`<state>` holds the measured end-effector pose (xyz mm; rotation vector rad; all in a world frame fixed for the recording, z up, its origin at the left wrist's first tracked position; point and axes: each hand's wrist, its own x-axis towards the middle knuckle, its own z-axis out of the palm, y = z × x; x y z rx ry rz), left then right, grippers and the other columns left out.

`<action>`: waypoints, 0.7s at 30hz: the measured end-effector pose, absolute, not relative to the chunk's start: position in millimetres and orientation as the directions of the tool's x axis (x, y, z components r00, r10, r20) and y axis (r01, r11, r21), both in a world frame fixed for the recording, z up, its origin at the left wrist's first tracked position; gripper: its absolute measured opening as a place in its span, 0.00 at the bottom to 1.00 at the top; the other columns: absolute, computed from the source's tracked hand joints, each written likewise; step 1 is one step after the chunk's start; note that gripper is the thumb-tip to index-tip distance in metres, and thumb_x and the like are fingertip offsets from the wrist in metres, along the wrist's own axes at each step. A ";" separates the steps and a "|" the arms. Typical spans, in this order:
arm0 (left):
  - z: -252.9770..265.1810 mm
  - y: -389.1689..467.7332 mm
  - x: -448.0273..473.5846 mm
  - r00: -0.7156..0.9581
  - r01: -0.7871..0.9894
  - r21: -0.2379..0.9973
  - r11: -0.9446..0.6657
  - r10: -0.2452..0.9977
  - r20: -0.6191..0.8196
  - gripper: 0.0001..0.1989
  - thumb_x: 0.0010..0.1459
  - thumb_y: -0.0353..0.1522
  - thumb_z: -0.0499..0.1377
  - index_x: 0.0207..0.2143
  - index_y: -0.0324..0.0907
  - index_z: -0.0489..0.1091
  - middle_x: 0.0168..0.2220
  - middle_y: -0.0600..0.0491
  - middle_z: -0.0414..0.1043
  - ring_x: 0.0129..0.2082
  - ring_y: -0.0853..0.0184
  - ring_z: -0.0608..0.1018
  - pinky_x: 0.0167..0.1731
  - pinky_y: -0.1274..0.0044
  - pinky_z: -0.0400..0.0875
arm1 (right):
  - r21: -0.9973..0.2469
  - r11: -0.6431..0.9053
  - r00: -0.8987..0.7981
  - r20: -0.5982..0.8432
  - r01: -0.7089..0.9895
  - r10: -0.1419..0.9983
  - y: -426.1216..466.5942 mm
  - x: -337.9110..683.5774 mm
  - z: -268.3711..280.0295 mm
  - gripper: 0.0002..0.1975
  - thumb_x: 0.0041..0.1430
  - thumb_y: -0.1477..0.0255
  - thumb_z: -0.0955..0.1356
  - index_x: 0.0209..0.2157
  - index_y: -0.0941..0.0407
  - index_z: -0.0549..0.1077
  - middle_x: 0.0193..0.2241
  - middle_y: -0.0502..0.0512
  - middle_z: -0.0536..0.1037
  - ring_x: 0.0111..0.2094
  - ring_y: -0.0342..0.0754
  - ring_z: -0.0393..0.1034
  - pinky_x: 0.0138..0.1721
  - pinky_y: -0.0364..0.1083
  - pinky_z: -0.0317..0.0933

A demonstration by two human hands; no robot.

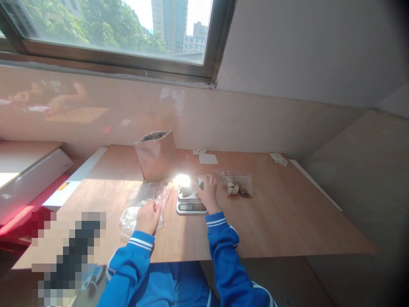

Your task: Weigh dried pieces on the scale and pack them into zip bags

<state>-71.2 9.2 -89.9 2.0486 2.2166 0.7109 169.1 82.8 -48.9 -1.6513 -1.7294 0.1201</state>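
A kitchen scale (191,209) with a small display stands on the table in front of me. A few pieces (187,194) lie on its plate, partly lost in bright glare. My right hand (209,189) reaches over the plate's right side, its fingers closed around a small dark piece (201,185). To the left, my left hand (148,216) rests with curled fingers on clear zip bags (131,217) with red seal lines. Whatever those fingers hold, if anything, is hidden. Right of the scale lies a zip bag (241,184) containing pale and dark pieces.
A brown paper bag (156,155) stands open at the top behind the zip bags. Along the wall are a white paper slip (208,159) and crumpled white scraps (278,159). The wooden tabletop (287,213) ends near my lap. A window (128,30) is above.
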 end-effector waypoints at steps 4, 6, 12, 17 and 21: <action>-90.2 9.5 -70.9 -0.121 0.947 0.321 0.030 0.956 0.268 0.13 0.60 0.32 0.47 0.22 0.46 0.49 0.24 0.52 0.64 0.27 0.61 0.70 0.30 0.72 0.54 | -0.644 0.130 0.196 0.410 0.754 0.891 83.3 180.3 -64.7 0.11 0.56 0.71 0.65 0.41 0.57 0.72 0.38 0.59 0.74 0.42 0.54 0.65 0.45 0.53 0.58; -91.0 9.4 -70.5 -0.122 0.953 0.301 0.039 0.957 0.262 0.12 0.60 0.32 0.47 0.23 0.46 0.50 0.24 0.53 0.63 0.27 0.62 0.70 0.30 0.72 0.55 | -0.725 0.142 0.213 0.374 0.674 0.903 84.0 184.4 -68.3 0.10 0.56 0.72 0.64 0.40 0.56 0.71 0.34 0.56 0.75 0.37 0.51 0.67 0.42 0.50 0.60; -91.1 9.0 -70.1 -0.126 0.958 0.280 0.054 0.961 0.245 0.12 0.60 0.32 0.47 0.23 0.44 0.51 0.24 0.54 0.62 0.27 0.65 0.69 0.31 0.75 0.53 | -0.831 0.224 0.329 0.429 0.510 0.841 89.2 196.1 -55.4 0.10 0.56 0.70 0.64 0.38 0.57 0.72 0.35 0.57 0.77 0.32 0.47 0.68 0.37 0.47 0.63; -91.4 9.3 -70.6 -0.126 0.957 0.285 0.056 0.965 0.230 0.12 0.61 0.32 0.47 0.23 0.44 0.51 0.25 0.54 0.62 0.28 0.65 0.69 0.31 0.74 0.53 | -0.885 0.174 0.461 0.383 0.431 0.801 80.6 221.6 -68.2 0.13 0.55 0.67 0.65 0.40 0.58 0.73 0.37 0.59 0.76 0.33 0.47 0.68 0.36 0.47 0.64; -92.8 9.6 -70.7 -0.130 0.957 0.283 0.064 0.967 0.221 0.11 0.61 0.32 0.47 0.24 0.44 0.52 0.25 0.54 0.62 0.28 0.65 0.69 0.31 0.75 0.53 | -0.913 0.132 0.471 0.318 0.386 0.823 58.1 240.0 -98.9 0.14 0.54 0.64 0.66 0.39 0.58 0.73 0.37 0.59 0.76 0.33 0.48 0.69 0.35 0.48 0.65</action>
